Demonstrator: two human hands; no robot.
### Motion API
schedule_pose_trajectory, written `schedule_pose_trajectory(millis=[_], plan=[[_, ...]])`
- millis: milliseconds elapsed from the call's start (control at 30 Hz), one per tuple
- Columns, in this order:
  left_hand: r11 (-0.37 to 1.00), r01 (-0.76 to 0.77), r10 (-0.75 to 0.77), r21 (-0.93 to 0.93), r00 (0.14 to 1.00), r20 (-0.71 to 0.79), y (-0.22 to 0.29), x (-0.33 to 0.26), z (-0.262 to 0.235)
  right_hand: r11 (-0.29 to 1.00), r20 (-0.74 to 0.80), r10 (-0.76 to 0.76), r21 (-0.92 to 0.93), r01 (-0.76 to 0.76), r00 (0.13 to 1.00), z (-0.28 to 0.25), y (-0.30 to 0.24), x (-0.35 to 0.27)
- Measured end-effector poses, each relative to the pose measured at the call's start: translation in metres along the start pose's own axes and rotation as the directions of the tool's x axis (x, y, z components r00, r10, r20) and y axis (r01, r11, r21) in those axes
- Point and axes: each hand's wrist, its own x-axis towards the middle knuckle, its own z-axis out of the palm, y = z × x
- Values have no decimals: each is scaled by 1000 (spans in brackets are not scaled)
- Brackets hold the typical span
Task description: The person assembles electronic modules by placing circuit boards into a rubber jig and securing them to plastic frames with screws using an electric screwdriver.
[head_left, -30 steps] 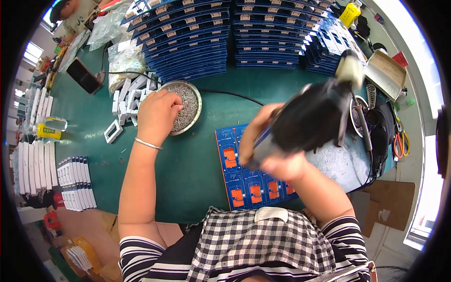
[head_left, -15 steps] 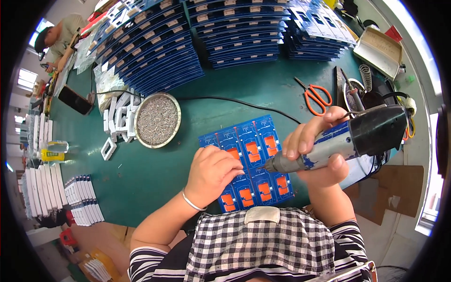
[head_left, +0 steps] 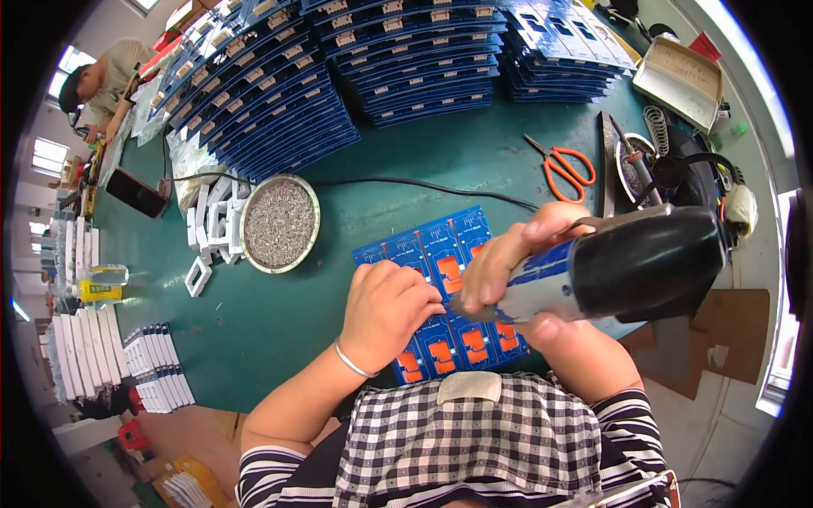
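Note:
A blue circuit board panel (head_left: 415,244) with orange patches lies on the table in front of me. Over its left part rests my left hand (head_left: 385,306), thumb and fingertips pinched together; whatever is between them is too small to make out. My right hand (head_left: 529,258) is wrapped round a silver, blue and black electric screwdriver (head_left: 648,264). The tool is held tilted, its narrow end low over the middle of the panel, right beside my left fingertips. Its tip is hidden by the fingers and the tool's body.
A round bowl (head_left: 317,222) of small metal screws stands left, beside white plastic frames (head_left: 222,216). Tall stacks of blue boards (head_left: 415,68) line the back. Orange-handled scissors (head_left: 569,176) lie right. A black cable (head_left: 423,184) crosses the table. Another person (head_left: 110,80) sits far left.
The screwdriver's rear end has swung toward me and its nose has moved left, up to my left fingertips. My left hand stays nearly in place, still pinched.

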Motion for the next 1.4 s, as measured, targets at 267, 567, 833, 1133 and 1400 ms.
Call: schedule_pose_trajectory(millis=[267,567,833,1133,1400], plan=[[999,-37,38,27,998,-48,-5,-6,5,965,193,141,-248,-91,971,4,-5,9],[1000,-11,11,-1,999,-38,0,-2,-19,952,261,111,-304,-28,959,21,10,10],[936,283,-173,207,887,-428,-62,7,-92,660,295,188,-744,102,937,33,8,21],[842,407,-343,355,910,-231,-118,-1,-82,901,109,340,-323,-290,934,16,23,16],[844,533,-524,-56,800,-292,-80,-5,-75,998,-31,-2,56,4,1000,-1,-2,11]])
